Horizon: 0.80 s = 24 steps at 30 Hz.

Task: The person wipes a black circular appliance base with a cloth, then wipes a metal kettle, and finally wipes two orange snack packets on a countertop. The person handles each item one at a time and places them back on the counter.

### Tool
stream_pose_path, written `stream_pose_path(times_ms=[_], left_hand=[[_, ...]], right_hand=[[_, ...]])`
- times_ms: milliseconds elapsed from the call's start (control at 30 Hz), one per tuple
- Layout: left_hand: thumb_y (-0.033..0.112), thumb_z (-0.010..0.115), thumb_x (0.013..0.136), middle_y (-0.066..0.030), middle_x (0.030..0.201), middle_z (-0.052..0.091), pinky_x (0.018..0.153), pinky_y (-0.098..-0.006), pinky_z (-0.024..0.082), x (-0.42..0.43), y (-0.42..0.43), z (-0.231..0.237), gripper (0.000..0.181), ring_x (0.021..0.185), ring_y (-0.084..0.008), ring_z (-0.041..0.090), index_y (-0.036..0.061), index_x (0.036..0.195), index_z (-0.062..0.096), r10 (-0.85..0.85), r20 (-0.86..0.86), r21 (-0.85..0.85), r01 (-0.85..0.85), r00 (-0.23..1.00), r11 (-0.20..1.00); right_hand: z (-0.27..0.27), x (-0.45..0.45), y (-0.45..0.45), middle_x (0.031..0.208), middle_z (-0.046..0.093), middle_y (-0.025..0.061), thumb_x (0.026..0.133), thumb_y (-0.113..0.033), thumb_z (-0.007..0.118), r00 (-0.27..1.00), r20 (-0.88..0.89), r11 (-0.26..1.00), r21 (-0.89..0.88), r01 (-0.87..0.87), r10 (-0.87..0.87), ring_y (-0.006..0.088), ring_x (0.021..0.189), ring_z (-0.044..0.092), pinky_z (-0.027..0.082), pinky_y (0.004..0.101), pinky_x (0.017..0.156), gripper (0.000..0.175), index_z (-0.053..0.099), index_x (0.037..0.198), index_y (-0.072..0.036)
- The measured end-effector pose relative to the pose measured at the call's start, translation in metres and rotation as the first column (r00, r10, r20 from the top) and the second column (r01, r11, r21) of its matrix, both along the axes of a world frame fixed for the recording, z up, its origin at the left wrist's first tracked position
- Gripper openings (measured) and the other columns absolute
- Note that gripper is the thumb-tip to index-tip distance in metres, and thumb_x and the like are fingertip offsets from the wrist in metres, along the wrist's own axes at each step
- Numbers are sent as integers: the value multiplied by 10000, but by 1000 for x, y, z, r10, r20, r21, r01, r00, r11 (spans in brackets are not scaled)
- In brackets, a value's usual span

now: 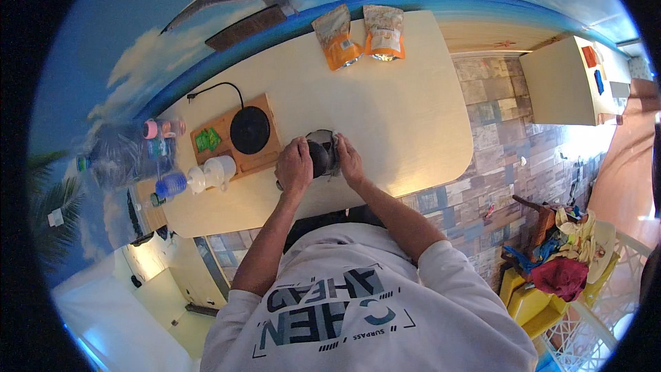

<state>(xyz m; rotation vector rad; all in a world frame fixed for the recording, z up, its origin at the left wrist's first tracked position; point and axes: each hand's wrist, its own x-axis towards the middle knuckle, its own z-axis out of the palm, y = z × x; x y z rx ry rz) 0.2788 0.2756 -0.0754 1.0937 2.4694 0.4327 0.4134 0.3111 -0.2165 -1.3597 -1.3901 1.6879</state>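
Observation:
Between my two hands, near the table's front edge, is a glass kettle or pot [324, 154] with a black lid and handle, lying tilted or on its side as far as I can tell. My left hand [295, 164] grips its black part on the left. At its right side, my right hand [349, 157] presses what looks like a thin pale cloth or wipe [335, 168] against the glass. To the left, a round black power base [250, 130] with a cord rests on a wooden tray [267, 108], beside green packets [207, 139].
Two orange-and-white pouches [338, 41] [384, 33] stand at the table's [413, 113] far edge. Cups [213, 173], a blue-capped bottle [170, 185], a pink-lidded bottle [164, 128] and plastic-wrapped bottles [121, 155] crowd the left end. A yellow chair [532, 305] heaped with clothes stands at right.

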Motion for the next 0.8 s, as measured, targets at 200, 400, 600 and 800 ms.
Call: stream_pose_path(times_ms=[200,400,600,800], left_hand=[[438,441,1043,-162,1020,720,775,-474,563,9,12,11,442,923,-350,707,76,1075,694,-123,-143,-89,111,982,990],[401,506,1016,-169,891,704,703,-497,536,-1,15,6,366,814,-388,687,85,961,683,-301,-233,34,318,925,948],[369,582,967,-153,911,721,687,-454,570,-4,26,12,325,807,-345,711,69,956,706,-481,-222,109,512,848,852],[365,596,954,-145,903,720,682,-446,568,-10,28,7,319,798,-332,712,63,949,700,-492,-229,65,517,840,853]], right_hand=[[-7,-6,4,1379,571,214,1080,-455,345,976,-217,996,-90,-23,3,342,1283,527,386,404,1089,569,558,1368,-13],[-37,-32,55,1306,630,188,1038,-324,434,926,22,885,287,-367,377,396,1200,587,448,430,1043,403,620,1285,-66],[-55,-63,106,1042,726,136,847,-255,638,682,440,254,699,-668,584,385,931,676,554,495,788,396,637,1216,-111],[-29,-29,64,1304,625,218,1025,-227,465,896,74,769,485,-415,437,443,1200,572,438,480,1054,375,583,1334,-49]])
